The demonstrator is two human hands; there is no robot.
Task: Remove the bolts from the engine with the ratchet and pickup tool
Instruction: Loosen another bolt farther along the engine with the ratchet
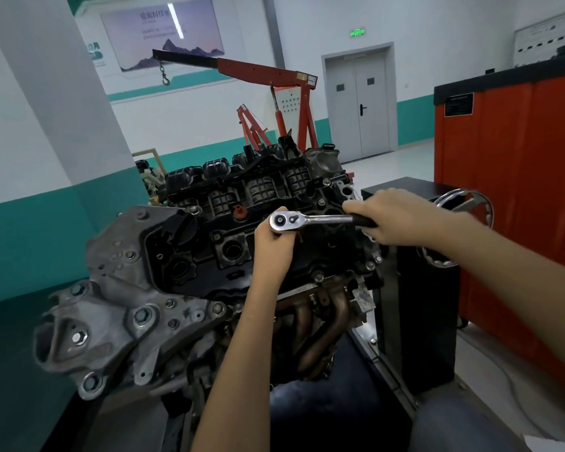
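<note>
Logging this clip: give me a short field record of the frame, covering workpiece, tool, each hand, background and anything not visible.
workpiece: engine, black top cover facing up
tool: ratchet, roughly level over the engine's top
left hand: grips beneath the ratchet head
right hand: grips the ratchet's black handle
bolt under ratchet: hidden by the left hand
pickup tool: not in view
background: red engine hoist; red cabinet at right

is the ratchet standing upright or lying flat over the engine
Flat: the ratchet lies level above the engine, left hand gripping under its head, right hand gripping its handle.
</note>
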